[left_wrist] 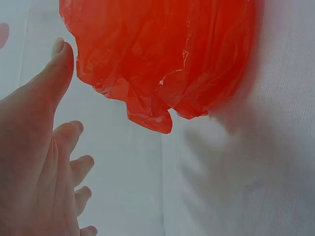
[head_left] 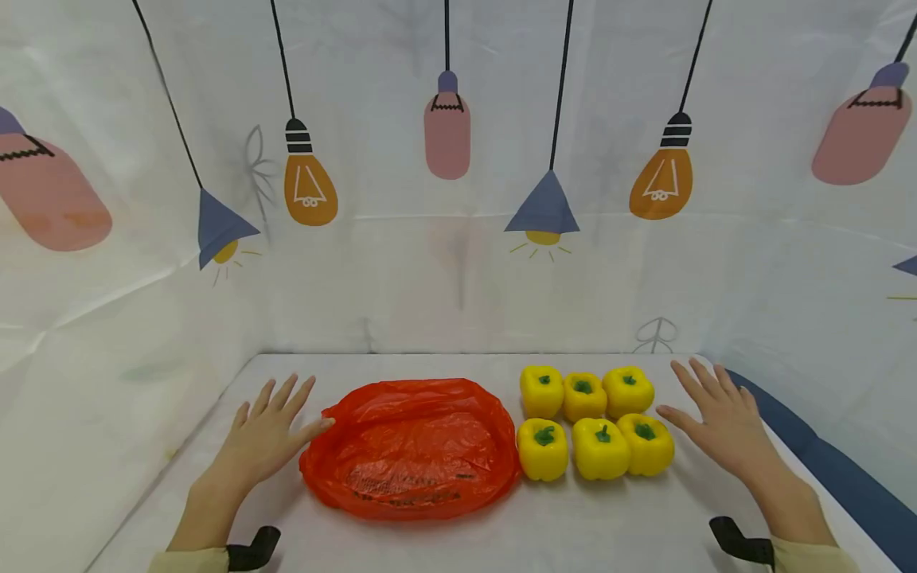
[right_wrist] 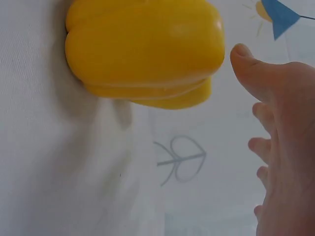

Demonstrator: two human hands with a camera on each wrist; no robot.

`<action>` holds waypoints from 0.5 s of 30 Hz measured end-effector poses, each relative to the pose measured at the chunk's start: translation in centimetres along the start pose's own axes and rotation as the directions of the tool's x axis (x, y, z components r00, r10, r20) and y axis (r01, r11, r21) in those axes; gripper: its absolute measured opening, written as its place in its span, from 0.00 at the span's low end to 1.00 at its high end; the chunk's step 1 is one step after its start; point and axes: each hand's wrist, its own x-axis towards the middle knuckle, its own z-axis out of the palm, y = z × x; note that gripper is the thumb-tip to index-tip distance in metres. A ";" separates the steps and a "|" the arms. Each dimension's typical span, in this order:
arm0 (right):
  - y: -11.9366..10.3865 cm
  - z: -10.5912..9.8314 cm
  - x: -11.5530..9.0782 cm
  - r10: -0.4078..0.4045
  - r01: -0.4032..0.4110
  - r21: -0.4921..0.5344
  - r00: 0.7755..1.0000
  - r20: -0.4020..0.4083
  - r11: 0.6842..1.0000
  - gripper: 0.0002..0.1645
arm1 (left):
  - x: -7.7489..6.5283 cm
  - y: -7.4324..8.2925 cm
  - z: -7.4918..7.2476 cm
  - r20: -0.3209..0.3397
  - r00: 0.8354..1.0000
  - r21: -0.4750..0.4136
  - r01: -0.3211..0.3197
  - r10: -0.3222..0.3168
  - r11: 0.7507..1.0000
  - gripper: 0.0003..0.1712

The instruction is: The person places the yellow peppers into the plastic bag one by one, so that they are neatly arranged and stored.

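Note:
In the head view a red plastic bag [head_left: 423,446] lies spread on the white table, its rim crumpled and dark print showing on it. To its right stand several yellow bell peppers [head_left: 600,450] in two rows, green stems up. My left hand [head_left: 261,438] hovers at the bag's left side, fingers spread, thumb tip by the rim. Past the peppers on the right, my right hand [head_left: 731,426] is held with straight, spread fingers and nothing in it. The left wrist view has the bag's crumpled edge [left_wrist: 152,115] beside the thumb; a pepper [right_wrist: 147,49] fills the top of the right wrist view.
The white table [head_left: 401,549] ends at a back edge against a white cloth wall [head_left: 458,278] printed with hanging lamps. A dark blue shape [head_left: 824,461] runs along the table's right side. Black straps [head_left: 254,549] sit at both wrists.

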 end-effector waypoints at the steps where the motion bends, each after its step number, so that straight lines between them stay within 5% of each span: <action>1: -0.2 0.0 0.0 -0.003 0.003 -0.001 1.000 0.003 1.000 0.53 | 0.0 0.0 0.0 0.000 1.000 0.002 -0.002 0.002 1.000 0.55; 15: -3.9 -1.0 0.5 -0.076 0.075 0.071 0.997 0.006 0.995 0.51 | 0.1 0.7 0.3 0.010 1.000 0.021 -0.026 0.026 0.999 0.54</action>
